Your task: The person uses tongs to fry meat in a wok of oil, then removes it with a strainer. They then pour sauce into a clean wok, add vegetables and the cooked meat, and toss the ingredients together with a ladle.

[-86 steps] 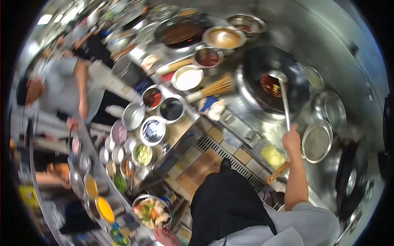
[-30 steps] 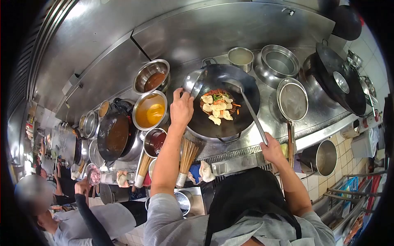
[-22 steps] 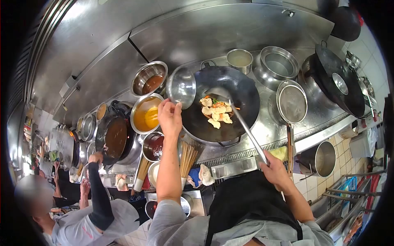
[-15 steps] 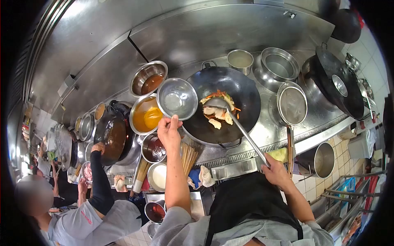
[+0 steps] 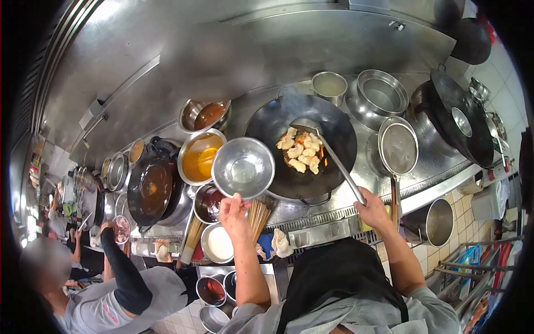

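Observation:
My left hand [image 5: 235,214] pinches the near rim of a shiny metal bowl [image 5: 243,168], which overlaps the left edge of the large black wok [image 5: 267,125]. Little shows inside the bowl beyond reflections and perhaps a bit of liquid. The handle of a long metal ladle [image 5: 342,164] is in my right hand [image 5: 371,210], right of the wok. Its ladle head rests at the far side of a heap of pale food pieces [image 5: 303,153] with orange and green bits. Faint steam hangs over the wok.
Left of the bowl stand a bowl of yellow oil [image 5: 201,157] and one of reddish-brown liquid [image 5: 210,116]. A strainer [image 5: 398,148] lies to the right, near a metal pot [image 5: 382,92]. A co-worker [image 5: 130,289] reaches toward a bowl of meat [image 5: 122,229] at left.
My left hand and the bowl have moved nearer to me. The ladle head has shifted to the far side of the food, now more exposed. The co-worker's arm has pulled back from the other wok.

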`<state>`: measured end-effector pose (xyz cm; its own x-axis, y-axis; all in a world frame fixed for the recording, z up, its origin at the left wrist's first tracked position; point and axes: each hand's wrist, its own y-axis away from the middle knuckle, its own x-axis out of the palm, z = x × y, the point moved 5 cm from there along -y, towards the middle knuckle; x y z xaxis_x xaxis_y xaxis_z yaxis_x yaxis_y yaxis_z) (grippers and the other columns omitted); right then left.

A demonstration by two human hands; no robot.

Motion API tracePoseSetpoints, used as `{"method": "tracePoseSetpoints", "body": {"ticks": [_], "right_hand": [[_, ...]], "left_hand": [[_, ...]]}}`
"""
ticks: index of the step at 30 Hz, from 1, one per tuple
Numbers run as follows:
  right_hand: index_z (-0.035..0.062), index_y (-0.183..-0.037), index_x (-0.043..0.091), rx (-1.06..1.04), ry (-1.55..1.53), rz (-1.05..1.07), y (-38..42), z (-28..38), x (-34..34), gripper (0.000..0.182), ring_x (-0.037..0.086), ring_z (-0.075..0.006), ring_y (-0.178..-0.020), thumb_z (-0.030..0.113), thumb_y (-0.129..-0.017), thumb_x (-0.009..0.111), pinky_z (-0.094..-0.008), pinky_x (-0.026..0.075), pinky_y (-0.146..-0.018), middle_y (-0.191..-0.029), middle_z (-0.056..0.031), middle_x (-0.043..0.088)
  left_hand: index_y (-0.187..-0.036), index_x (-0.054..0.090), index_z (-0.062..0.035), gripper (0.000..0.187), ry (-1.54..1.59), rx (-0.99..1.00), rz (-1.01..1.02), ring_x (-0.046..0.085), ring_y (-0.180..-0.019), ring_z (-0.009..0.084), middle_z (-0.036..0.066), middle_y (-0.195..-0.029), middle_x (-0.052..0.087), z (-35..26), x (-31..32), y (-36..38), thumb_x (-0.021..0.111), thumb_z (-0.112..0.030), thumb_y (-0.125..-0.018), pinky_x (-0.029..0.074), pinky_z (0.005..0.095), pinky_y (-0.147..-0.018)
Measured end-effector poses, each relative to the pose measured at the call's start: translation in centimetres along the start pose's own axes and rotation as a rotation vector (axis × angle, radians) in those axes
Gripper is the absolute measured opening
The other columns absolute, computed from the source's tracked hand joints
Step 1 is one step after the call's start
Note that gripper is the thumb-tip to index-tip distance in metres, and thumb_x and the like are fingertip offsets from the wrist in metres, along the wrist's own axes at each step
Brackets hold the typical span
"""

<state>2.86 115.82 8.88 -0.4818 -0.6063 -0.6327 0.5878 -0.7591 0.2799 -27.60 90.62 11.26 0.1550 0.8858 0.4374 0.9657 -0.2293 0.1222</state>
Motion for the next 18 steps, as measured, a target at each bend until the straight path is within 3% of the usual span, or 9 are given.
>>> {"method": "tracePoseSetpoints", "body": {"ticks": [8, 9, 11, 12, 13, 14, 15, 17, 18], "right_hand": [[-0.0012, -0.138, 0.045, -0.150, 0.005, -0.321, -5.6, -1.3, -7.0, 0.058, 0.062, -0.0385, -0.107, 0.017, -0.085, 0.062, -0.0413, 0.047, -0.092, -0.121, -0.0284, 0.060], [-0.0013, -0.139, 0.044, 0.017, 0.033, -0.227, -8.1, -0.9, -8.2, 0.061, 0.062, -0.0400, -0.106, 0.020, -0.085, 0.061, -0.0430, 0.047, -0.092, -0.119, -0.0285, 0.060], [-0.0020, -0.137, 0.044, -0.083, 0.029, -0.181, -13.6, -0.5, -9.9, 0.061, 0.061, -0.0416, -0.106, 0.021, -0.084, 0.060, -0.0452, 0.046, -0.093, -0.112, -0.0288, 0.062], [-0.0024, -0.134, 0.046, -0.107, 0.112, -0.206, -17.4, -1.3, -10.4, 0.058, 0.064, -0.0411, -0.099, 0.020, -0.083, 0.060, -0.0453, 0.049, -0.087, -0.110, -0.0287, 0.063], [-0.0028, -0.132, 0.048, -0.135, 0.193, -0.225, -21.1, -2.3, -10.7, 0.054, 0.066, -0.0406, -0.093, 0.019, -0.083, 0.059, -0.0454, 0.052, -0.081, -0.107, -0.0286, 0.064], [-0.0022, -0.129, 0.049, -0.101, 0.155, -0.207, -24.2, -2.8, -11.0, 0.050, 0.062, -0.0308, -0.071, 0.017, -0.083, 0.060, -0.0402, 0.049, -0.061, -0.092, -0.0218, 0.063], [-0.0015, -0.126, 0.050, -0.067, 0.119, -0.182, -26.9, -3.2, -11.1, 0.047, 0.057, -0.0211, -0.049, 0.014, -0.084, 0.061, -0.0350, 0.046, -0.042, -0.077, -0.0149, 0.062], [0.0014, -0.124, 0.052, 0.027, -0.214, 0.004, -31.2, -4.2, -10.8, 0.043, 0.051, -0.0172, -0.045, 0.015, -0.084, 0.061, -0.0340, 0.043, -0.039, -0.069, -0.0095, 0.057], [0.0024, -0.124, 0.053, 0.046, -0.304, 0.085, -32.5, -4.8, -11.1, 0.043, 0.049, -0.0159, -0.045, 0.017, -0.085, 0.061, -0.0337, 0.041, -0.039, -0.067, -0.0075, 0.055]], "left_hand": [[-0.081, 0.052, -0.0094, 0.015, 0.059, 0.044, -0.031, 0.061, -0.069, 0.0157, 0.003, -0.076, 0.059, -1.1, -4.5, 4.2, 0.065, -0.009, -0.089, 0.051, 0.0297, -0.064], [-0.084, 0.052, -0.0096, 0.013, 0.091, 0.015, -0.103, 0.061, -0.072, 0.0160, 0.003, -0.079, 0.059, -1.0, -5.4, 5.4, 0.064, -0.011, -0.089, 0.051, 0.0315, -0.065], [-0.088, 0.050, -0.0100, 0.012, 0.086, 0.022, -0.184, 0.061, -0.078, 0.0158, 0.002, -0.084, 0.059, -0.6, -7.1, 8.8, 0.062, -0.013, -0.087, 0.050, 0.0336, -0.066], [-0.089, 0.049, -0.0102, 0.012, 0.047, 0.058, -0.196, 0.060, -0.080, 0.0154, 0.001, -0.087, 0.059, -0.6, -8.0, 11.1, 0.061, -0.014, -0.086, 0.050, 0.0339, -0.065], [-0.084, 0.048, -0.0114, 0.012, 0.134, 0.011, -0.410, 0.058, -0.080, 0.0137, -0.002, -0.084, 0.057, 0.3, -10.6, 13.7, 0.060, -0.010, -0.085, 0.049, 0.0323, -0.070], [-0.080, 0.048, -0.0121, 0.012, 0.112, 0.036, -0.257, 0.057, -0.080, 0.0118, -0.003, -0.081, 0.053, 0.7, -13.4, 16.4, 0.059, -0.008, -0.084, 0.048, 0.0297, -0.076], [-0.077, 0.048, -0.0129, 0.013, 0.146, 0.052, -0.422, 0.056, -0.078, 0.0106, -0.003, -0.079, 0.051, 1.0, -14.3, 20.2, 0.058, -0.006, -0.082, 0.047, 0.0279, -0.076], [-0.083, 0.052, -0.0114, 0.004, 0.131, -0.071, -0.669, 0.059, -0.083, 0.0137, 0.000, -0.085, 0.058, 1.4, -16.1, 29.2, 0.052, -0.009, -0.086, 0.049, 0.0308, -0.075], [-0.089, 0.055, -0.0105, 0.006, 0.066, 0.096, -0.747, 0.060, -0.077, 0.0141, 0.002, -0.087, 0.062, 2.6, -18.4, 33.8, 0.051, -0.014, -0.087, 0.050, 0.0290, -0.064]]}}
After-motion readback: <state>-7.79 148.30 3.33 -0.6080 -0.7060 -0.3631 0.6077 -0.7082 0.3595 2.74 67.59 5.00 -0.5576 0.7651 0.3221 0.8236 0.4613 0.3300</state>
